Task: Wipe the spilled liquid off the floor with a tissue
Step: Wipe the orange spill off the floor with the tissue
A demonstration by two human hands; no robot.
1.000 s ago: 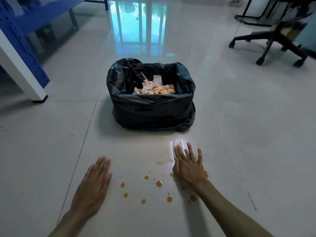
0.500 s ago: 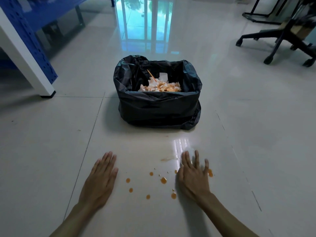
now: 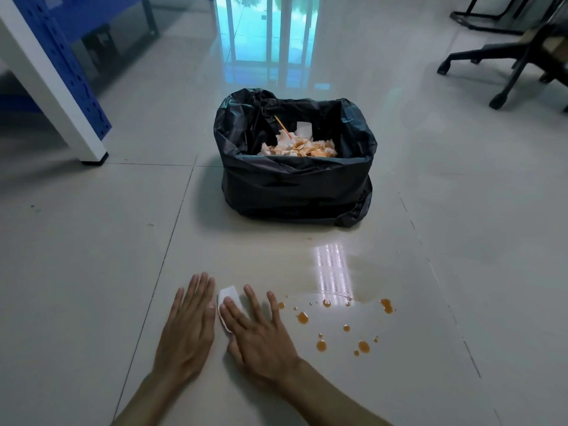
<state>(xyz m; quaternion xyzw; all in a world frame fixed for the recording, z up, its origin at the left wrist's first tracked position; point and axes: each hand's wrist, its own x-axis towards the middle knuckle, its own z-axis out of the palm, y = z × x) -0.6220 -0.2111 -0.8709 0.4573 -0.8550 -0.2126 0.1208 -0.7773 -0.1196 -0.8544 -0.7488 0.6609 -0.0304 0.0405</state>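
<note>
Orange drops (image 3: pixel 321 345) dot the floor (image 3: pixel 92 241) unwiped, apparently most of the job, while the flat right hand (image 3: pixel 261 336) presses a tissue (image 3: pixel 230 295) down and the left hand (image 3: pixel 187 327) lies open, empty.

Bare floor (image 3: pixel 92 272) lies open all around; only the black-bagged bin (image 3: pixel 295 186) blocks ahead.

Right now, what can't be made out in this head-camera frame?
- Tissue: mostly hidden under the right hand, so any staining is unseen.
- Floor under the left hand: covered by the palm.
- Bin bag contents: lower layers blocked by the near wall.
- Office chair: cut off by the right edge.
- Forearms: cut off by the bottom edge.
</note>
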